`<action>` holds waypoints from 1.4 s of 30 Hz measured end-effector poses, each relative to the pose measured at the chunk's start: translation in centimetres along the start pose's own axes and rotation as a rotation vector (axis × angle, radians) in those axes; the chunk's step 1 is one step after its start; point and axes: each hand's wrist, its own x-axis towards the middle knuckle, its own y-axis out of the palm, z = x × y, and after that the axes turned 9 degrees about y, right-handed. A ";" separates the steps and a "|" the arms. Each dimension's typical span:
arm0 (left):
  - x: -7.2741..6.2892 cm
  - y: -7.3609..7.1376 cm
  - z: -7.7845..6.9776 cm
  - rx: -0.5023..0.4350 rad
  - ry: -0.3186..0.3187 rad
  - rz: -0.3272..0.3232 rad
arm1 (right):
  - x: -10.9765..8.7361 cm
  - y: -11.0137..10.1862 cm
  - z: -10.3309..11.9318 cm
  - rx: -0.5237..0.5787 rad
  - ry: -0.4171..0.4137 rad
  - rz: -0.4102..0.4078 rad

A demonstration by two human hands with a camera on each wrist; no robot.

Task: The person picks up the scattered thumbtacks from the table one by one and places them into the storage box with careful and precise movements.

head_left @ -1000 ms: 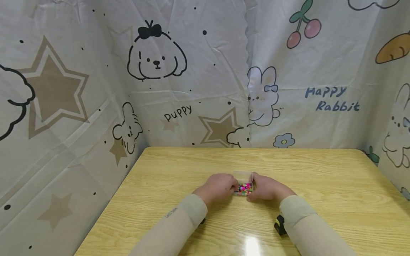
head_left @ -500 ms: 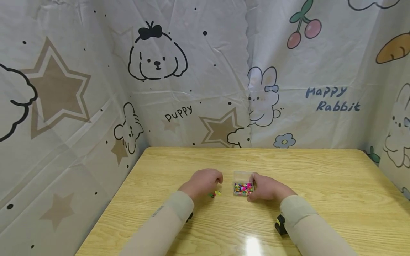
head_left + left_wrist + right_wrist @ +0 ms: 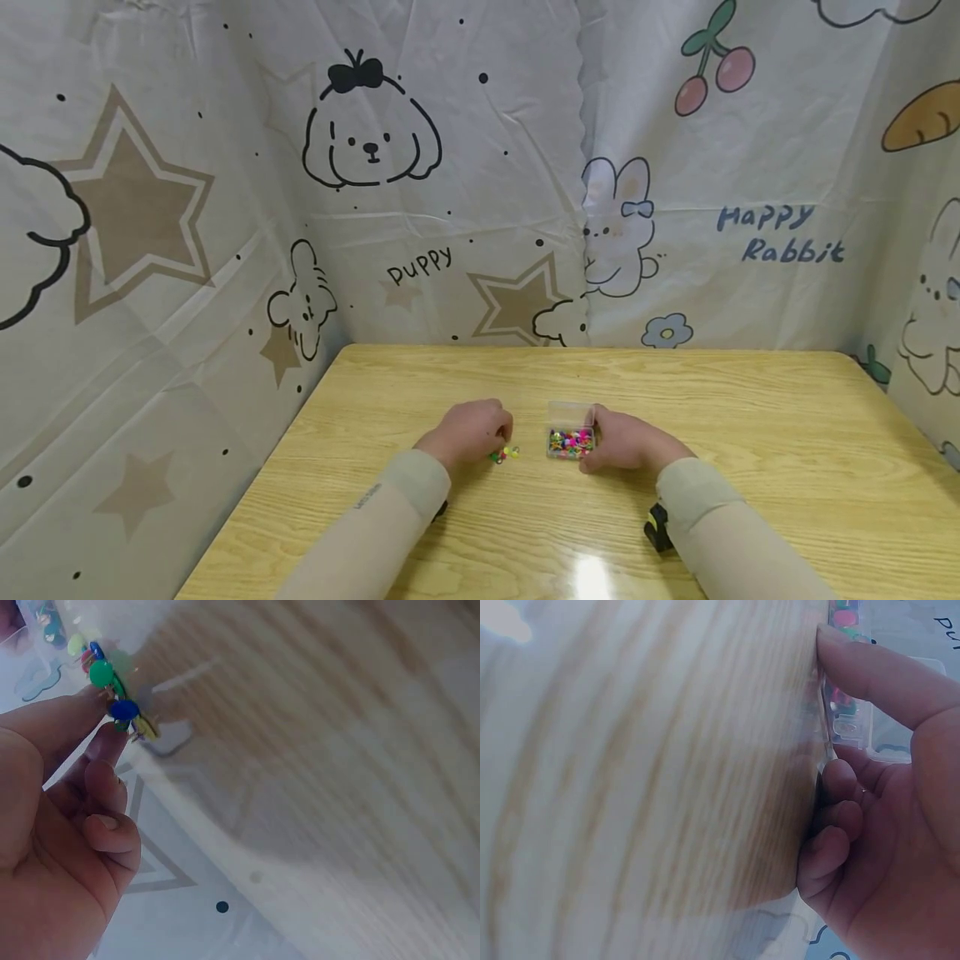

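Observation:
Near the middle of the table my left hand has its thumb and forefinger drawn together over a small pile of coloured thumbtacks. From the left wrist view, round flat heads in green, blue, red and yellow crowd the fingertips, and a blue thumbtack appears pinched there. To the right stands a clear plastic box, its lid raised at the back, filled with mixed bright thumbtacks. My right hand grips the box's right side, thumb at the front. Its other fingertips are partly hidden behind the box.
The wood-grain table stretches around both hands. A printed white curtain hangs behind it and along both sides. A black wrist device sits under the right sleeve, low over the table.
My left hand has moved left from the box to the thumbtack pile, then dipped down to it. The right hand stays on the box.

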 end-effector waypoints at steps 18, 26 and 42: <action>1.3 0.5 -1.5 0.083 0.046 -0.046 | 0.0 0.1 -0.1 -0.003 0.000 -0.005; 2.4 0.1 -3.5 0.136 0.106 -0.069 | 0.0 0.1 0.0 -0.007 -0.002 -0.017; 4.0 0.9 -5.2 0.171 0.156 -0.043 | 0.1 0.1 -0.2 0.003 0.001 -0.017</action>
